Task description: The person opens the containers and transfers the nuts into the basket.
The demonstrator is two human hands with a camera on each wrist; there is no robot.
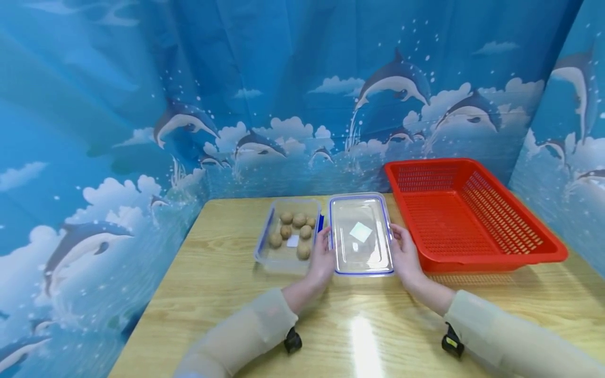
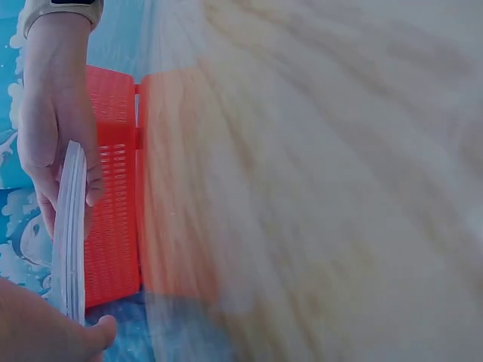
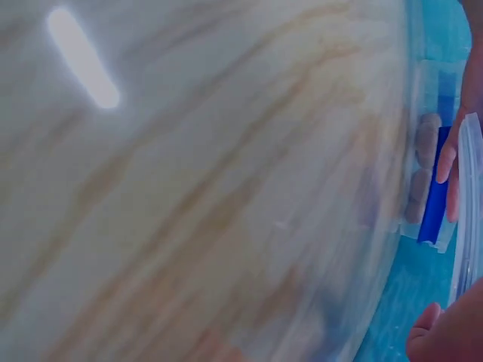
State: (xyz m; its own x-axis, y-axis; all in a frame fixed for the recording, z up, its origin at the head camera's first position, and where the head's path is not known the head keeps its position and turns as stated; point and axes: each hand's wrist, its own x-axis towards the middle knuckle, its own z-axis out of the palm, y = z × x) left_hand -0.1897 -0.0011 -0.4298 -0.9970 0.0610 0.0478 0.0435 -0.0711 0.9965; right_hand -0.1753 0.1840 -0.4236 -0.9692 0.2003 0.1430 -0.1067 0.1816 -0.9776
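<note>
Both hands hold a clear plastic lid [image 1: 361,254] with a blue seal round its rim, one hand at each long side. My left hand [image 1: 323,260] grips the left edge, close beside the box; my right hand [image 1: 404,254] grips the right edge near the red basket. Seen edge-on in the left wrist view, the lid [image 2: 69,234] sits between fingers and thumbs. To the left stands a clear plastic box [image 1: 283,264] holding several round brown things [image 1: 299,220] that look like walnuts. A blue clip [image 3: 435,192] shows on the box's side.
A large red plastic basket [image 1: 491,258] with slotted walls stands at the right of the wooden table [image 1: 203,283]. Behind the table hangs a blue curtain [image 1: 293,63] printed with dolphins. A pale square label [image 1: 361,231] shows at the lid's middle.
</note>
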